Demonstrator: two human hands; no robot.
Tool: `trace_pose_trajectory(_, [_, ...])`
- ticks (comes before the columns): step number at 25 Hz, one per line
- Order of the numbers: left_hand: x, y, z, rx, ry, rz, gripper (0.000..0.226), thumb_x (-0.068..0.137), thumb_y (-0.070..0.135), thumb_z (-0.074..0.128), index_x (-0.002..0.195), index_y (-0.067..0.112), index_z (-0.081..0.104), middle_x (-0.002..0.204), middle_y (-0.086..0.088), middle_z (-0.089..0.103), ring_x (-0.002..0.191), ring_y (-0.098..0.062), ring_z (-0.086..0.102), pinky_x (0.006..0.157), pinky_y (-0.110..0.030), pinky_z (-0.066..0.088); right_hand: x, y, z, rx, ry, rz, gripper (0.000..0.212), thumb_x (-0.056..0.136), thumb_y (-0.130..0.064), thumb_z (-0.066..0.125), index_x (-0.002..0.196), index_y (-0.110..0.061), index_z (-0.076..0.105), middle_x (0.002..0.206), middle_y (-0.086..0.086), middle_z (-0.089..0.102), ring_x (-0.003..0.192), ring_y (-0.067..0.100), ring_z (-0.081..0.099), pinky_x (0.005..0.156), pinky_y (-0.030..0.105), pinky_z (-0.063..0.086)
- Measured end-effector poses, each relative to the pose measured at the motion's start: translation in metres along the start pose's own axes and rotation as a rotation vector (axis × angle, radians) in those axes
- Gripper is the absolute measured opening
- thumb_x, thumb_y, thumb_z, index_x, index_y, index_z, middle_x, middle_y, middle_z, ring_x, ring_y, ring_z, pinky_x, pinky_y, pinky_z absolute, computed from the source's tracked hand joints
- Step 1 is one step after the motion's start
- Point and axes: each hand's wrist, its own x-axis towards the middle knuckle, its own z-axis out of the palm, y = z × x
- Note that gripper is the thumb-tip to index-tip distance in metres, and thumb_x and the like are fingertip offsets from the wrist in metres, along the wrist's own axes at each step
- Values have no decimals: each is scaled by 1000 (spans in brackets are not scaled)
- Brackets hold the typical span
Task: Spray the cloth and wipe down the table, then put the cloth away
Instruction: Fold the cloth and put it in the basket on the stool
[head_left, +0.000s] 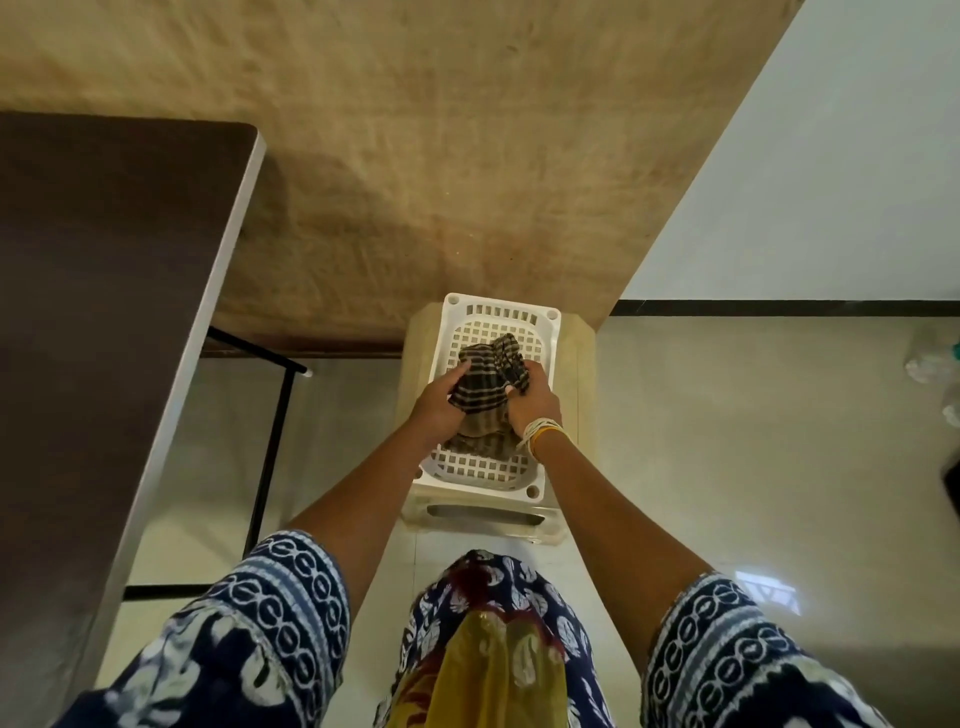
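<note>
Clearly the main risk now is the cloth (480, 387) ending up half out of the basket (545, 332): if it is let go while bunched high, a loose fold could hang over the rim or slide off toward the floor. The basket sits on a pale stool (584, 364), and a firm push on one side might tip or shift it, since nothing seems to fix it there. The striped cloth is gathered between both hands, above the basket's grid floor, with its lower part already lying inside. The left hand (439, 402) grips the cloth's left edge with curled fingers; the right hand (532, 402), bangles at its wrist, pinches the crumpled right side. The dark table (104, 312) stands well apart to the left.
</note>
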Motion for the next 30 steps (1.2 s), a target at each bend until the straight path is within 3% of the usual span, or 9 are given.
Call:
trace_pose_trajectory(5, [-8,2,0,137,-42,-80,43,91,9,60,133,11,54,135,-14,56,126,-33,51,105,-41,43,-9,-8,-2,-200,-21,174,49,95,-16,50,139,-6,31,127,21,57,115,39,57,95,45,48])
trace_pose_trajectory(12, [-78,61,-44,183,8,-75,66,87,-4,58,148,11,36,150,-14,41,135,-29,42,104,-33,39,-82,-61,-50,-446,-126,49,47,91,-12,53,135,-4,39,127,20,58,115,37,58,94,43,50])
trace_pose_trajectory(20, [-192,112,-112,175,78,-32,62,84,3,60,143,9,41,140,-12,51,126,-26,51,99,-30,44,-188,-139,-96,-509,-226,-81,39,91,-11,53,129,-4,51,127,18,58,116,35,56,94,38,48])
trace_pose_trajectory(24, [-238,106,-151,114,197,-26,60,89,2,58,145,8,40,137,-16,51,126,-27,50,89,-21,39,-225,-171,-72,-476,-217,-203,36,90,-13,52,125,-6,54,124,18,60,112,35,57,94,38,49])
trace_pose_trajectory(27, [-267,78,-198,108,327,-3,55,87,4,59,140,11,47,135,-15,56,122,-29,54,101,-29,41,-254,-206,-31,-420,-216,-289,38,90,-13,50,127,-11,55,124,17,60,113,35,58,94,34,48])
trace_pose_trajectory(30, [-302,33,-255,54,419,-67,52,87,7,63,137,11,50,120,-17,62,112,-29,59,93,-27,43,-289,-243,29,-360,-241,-313,35,87,-12,51,119,-17,63,124,14,61,114,33,58,97,33,46])
